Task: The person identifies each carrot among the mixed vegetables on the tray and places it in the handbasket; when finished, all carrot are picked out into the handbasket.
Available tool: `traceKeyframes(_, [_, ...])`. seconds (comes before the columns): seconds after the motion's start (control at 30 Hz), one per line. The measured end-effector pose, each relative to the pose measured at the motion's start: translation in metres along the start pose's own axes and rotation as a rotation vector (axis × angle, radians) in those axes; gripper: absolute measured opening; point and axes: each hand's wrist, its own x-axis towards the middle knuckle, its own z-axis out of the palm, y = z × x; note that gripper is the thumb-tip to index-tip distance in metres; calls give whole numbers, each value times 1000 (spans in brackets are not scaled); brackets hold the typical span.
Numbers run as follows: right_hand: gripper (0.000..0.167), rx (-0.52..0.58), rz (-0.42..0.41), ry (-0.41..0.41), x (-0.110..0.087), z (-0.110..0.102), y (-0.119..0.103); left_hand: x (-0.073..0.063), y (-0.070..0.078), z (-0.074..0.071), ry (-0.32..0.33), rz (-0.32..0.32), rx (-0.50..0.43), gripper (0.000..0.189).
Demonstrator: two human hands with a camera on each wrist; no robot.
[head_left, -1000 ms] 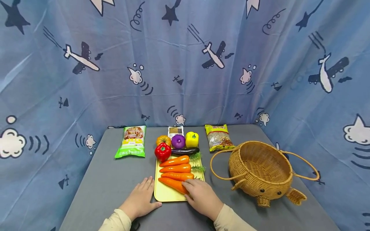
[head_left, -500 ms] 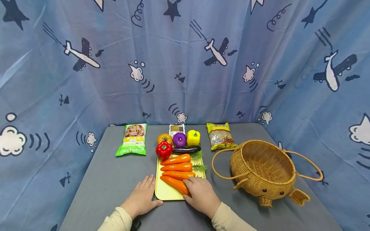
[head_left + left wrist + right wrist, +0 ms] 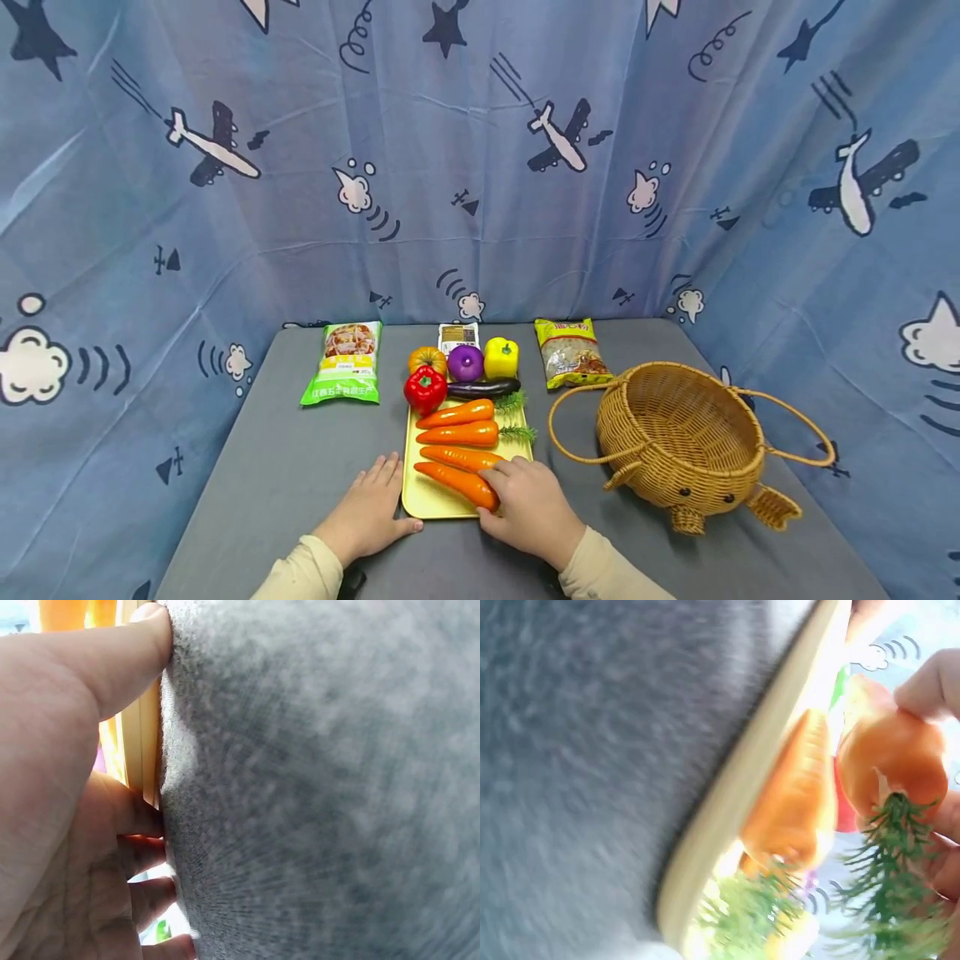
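Your right fingers pinch front carrot near thick end, at 6 o'clock on tray. Your left fingers lie straight, empty, at 8 o'clock.
Carrot likely light, hard; shiny, so may slip; shouldn't break. Best hold: thick end.
Count: four carrots, two peppers, two bags; one each eggplant, onion, pumpkin, packet, tray, basket (3 o'clock).

In head view, the right grip hides greens on the nearest carrot.
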Motion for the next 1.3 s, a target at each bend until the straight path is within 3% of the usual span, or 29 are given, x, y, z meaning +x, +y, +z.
traceKeyframes(0.33, [39,-9,18,122,-8,-44,11,0,0,1,10,9,-3,104])
traceKeyframes(0.83, [42,-82,87,326,-20,-109,61,1,1,0,-6,-32,-32,104])
traceKeyframes(1.3, [44,-198,237,371,-42,-152,107,-1,2,-1,-6,-40,-46,104])
